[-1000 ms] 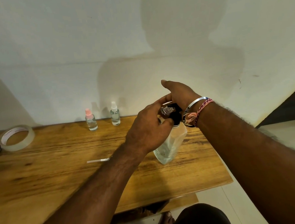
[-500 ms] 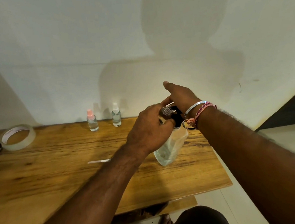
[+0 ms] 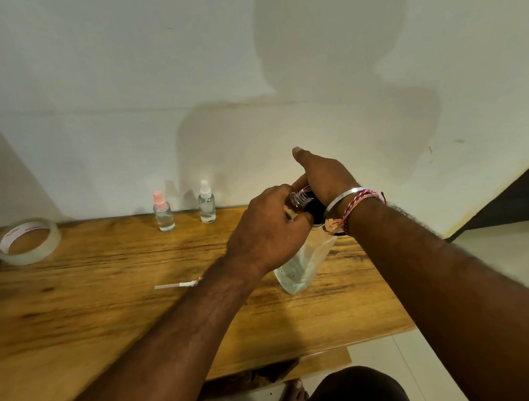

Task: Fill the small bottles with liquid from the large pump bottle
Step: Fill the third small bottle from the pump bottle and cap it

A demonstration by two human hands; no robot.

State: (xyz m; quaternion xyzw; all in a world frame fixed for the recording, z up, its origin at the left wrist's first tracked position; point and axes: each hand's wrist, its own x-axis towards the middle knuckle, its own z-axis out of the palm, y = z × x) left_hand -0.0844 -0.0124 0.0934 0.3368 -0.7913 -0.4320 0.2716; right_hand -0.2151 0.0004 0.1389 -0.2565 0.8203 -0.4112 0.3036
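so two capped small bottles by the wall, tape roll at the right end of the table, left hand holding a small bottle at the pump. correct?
Not quite: the head view shows the tape roll at the left end of the table, not the right. The rest holds: two capped small bottles by the wall, left hand holding a small bottle at the pump.

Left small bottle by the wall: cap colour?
Pink cap on the left small bottle; head view.

Pump head mostly hidden under right hand; small bottle body hidden inside left hand
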